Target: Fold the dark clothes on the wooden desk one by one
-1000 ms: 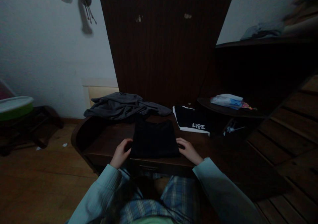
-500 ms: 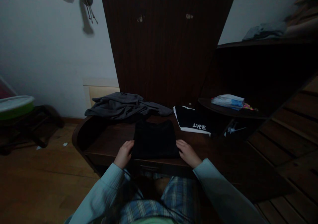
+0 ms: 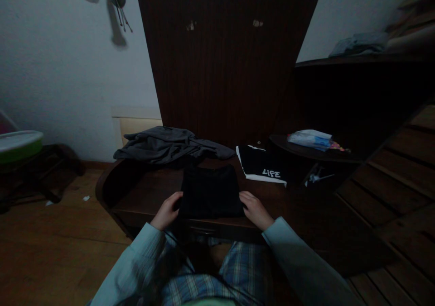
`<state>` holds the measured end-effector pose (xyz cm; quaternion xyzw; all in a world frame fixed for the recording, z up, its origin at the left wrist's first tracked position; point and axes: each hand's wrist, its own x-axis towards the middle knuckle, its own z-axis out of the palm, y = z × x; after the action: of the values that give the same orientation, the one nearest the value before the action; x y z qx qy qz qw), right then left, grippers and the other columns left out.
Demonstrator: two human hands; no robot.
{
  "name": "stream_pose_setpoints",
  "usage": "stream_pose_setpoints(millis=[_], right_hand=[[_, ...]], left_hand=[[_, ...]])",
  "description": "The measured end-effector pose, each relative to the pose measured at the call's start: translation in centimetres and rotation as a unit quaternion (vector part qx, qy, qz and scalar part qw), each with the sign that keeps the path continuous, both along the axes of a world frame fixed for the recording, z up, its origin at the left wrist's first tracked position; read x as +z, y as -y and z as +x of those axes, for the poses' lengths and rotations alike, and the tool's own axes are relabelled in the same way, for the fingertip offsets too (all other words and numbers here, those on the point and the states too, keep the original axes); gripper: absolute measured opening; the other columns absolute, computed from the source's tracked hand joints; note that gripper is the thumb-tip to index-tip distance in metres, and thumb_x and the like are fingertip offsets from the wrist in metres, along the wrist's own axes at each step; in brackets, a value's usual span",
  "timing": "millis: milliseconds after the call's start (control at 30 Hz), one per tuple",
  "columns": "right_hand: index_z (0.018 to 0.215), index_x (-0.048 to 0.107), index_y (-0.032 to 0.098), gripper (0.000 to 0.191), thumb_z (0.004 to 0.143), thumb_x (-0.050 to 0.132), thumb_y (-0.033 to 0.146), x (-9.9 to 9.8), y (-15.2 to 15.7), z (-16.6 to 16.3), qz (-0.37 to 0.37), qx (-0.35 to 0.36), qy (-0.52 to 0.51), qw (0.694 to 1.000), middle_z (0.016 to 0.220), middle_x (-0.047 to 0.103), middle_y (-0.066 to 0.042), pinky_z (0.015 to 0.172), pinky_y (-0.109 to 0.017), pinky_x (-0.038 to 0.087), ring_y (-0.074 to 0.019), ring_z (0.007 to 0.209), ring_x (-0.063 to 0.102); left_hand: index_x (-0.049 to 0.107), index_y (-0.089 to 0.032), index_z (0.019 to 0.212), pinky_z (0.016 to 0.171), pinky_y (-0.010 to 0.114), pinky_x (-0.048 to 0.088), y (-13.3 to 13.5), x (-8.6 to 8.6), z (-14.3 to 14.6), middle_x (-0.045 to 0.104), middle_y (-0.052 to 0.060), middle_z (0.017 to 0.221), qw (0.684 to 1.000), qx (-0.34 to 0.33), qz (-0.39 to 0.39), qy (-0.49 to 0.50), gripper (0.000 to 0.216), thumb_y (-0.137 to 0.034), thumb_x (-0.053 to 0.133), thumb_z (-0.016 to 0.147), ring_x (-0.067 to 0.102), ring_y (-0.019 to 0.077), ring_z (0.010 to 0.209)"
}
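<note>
A folded black garment (image 3: 210, 193), with what looks like a neckline at its far edge, lies on the dark wooden dresser top (image 3: 146, 190) in front of me. My left hand (image 3: 167, 211) is closed at its left edge, the fingertips partly hidden against the dark cloth. At the opposite edge, my right hand (image 3: 254, 208) grips the cloth with its fingers curled over the side. Behind it a crumpled grey garment (image 3: 170, 145) is heaped. To the right lies a folded black-and-white garment (image 3: 263, 165) with white lettering.
A corner shelf (image 3: 346, 156) on the right holds a blue-and-white plastic packet (image 3: 311, 139). Folded cloth (image 3: 360, 43) rests on the shelf above. At far left a green tub with a pale lid (image 3: 22, 145) stands on a dark stool. A tall dark panel (image 3: 231, 70) rises behind the dresser.
The camera view has shifted slightly. Both hands stay at the sides of the black garment, which lies in nearly the same place.
</note>
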<state>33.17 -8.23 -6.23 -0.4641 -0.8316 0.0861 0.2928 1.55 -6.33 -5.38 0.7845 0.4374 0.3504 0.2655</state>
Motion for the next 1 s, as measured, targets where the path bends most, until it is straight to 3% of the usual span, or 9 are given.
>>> stream_pose_setpoints(millis=[133, 300, 500, 1000], right_hand=[[0.089, 0.060, 0.019, 0.035, 0.066, 0.043, 0.000, -0.2, -0.1, 0.1, -0.004, -0.002, -0.012, 1.000, 0.094, 0.059, -0.007, 0.083, -0.038, 0.044, -0.0201, 0.094, 0.051], [0.089, 0.062, 0.019, 0.036, 0.067, 0.042, 0.000, 0.0, -0.2, 0.2, -0.011, 0.002, -0.030, 0.999, 0.093, 0.060, -0.007, 0.082, -0.037, 0.045, -0.0205, 0.093, 0.052], [0.091, 0.064, 0.020, 0.040, 0.065, 0.042, -0.001, 0.2, -0.4, 0.1, -0.021, 0.004, -0.060, 0.998, 0.090, 0.062, -0.007, 0.082, -0.039, 0.044, -0.0209, 0.091, 0.054], [0.090, 0.065, 0.019, 0.035, 0.066, 0.046, 0.002, -0.3, -0.7, 0.4, -0.029, -0.003, -0.082, 0.996, 0.093, 0.063, -0.007, 0.083, -0.037, 0.044, -0.0202, 0.092, 0.055]], left_hand=[[0.058, -0.016, 0.095, 0.088, 0.033, 0.042, -0.3, 0.1, -0.3, 0.060, 0.007, 0.102, 0.999, 0.018, -0.010, 0.029, 0.031, -0.019, 0.051, 0.065, 0.054, 0.0198, 0.097], [0.059, -0.018, 0.084, 0.065, 0.025, 0.047, -0.3, -0.2, 0.0, 0.059, 0.003, 0.080, 0.997, 0.080, 0.005, 0.013, 0.024, -0.016, 0.049, 0.063, 0.055, 0.0135, 0.069], [0.057, -0.017, 0.065, 0.069, 0.024, 0.044, 0.2, 0.4, 0.4, 0.056, 0.004, 0.077, 0.998, 0.049, 0.025, -0.001, 0.010, -0.019, 0.048, 0.067, 0.055, 0.0151, 0.076], [0.054, -0.015, 0.064, 0.067, 0.022, 0.042, 0.6, 0.5, 0.6, 0.047, 0.002, 0.074, 0.999, -0.009, 0.015, -0.034, 0.012, -0.016, 0.044, 0.070, 0.049, 0.0135, 0.072]])
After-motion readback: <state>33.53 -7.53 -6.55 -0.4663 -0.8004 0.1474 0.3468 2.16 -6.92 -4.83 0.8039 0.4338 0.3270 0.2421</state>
